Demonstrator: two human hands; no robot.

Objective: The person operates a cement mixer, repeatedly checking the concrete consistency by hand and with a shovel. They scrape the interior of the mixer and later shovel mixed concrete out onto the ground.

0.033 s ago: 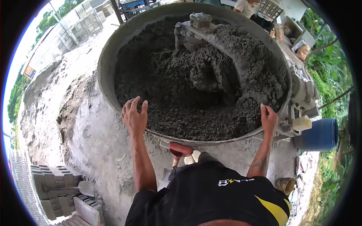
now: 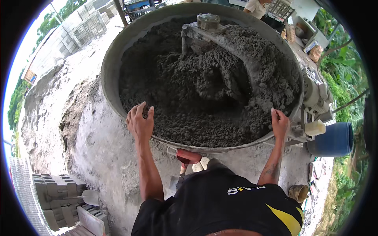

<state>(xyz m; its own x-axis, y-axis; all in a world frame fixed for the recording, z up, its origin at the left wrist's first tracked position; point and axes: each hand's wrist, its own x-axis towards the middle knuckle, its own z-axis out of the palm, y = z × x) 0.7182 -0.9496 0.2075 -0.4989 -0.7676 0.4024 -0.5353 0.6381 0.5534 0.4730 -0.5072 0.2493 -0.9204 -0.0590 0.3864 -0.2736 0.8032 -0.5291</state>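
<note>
A wide round mixer pan [image 2: 112, 63] stands before me, filled with dark grey crumbly cement mix [image 2: 185, 129]. Inside it, a mix-caked metal mixing arm [image 2: 220, 41] runs rightward from a capped hub [image 2: 208, 21]. My left hand [image 2: 140, 121] rests over the pan's near left rim, its fingers outstretched and slightly apart. At the near right rim lies my right hand [image 2: 280, 122], one finger stretched toward the mix and the others bent. I see no tool in either hand.
Below the near rim is a red scoop-like part [image 2: 188, 155]. At right stand a blue barrel [image 2: 330, 140], a pale container [image 2: 315, 128] and a bucket [image 2: 298, 192]. Concrete blocks [image 2: 59, 196] and a shovel blade [image 2: 90, 197] lie lower left. Another person [image 2: 256, 8] is beyond the pan.
My hands stay in the same places on the rim. The view has shifted very slightly; nothing was picked up or let go.
</note>
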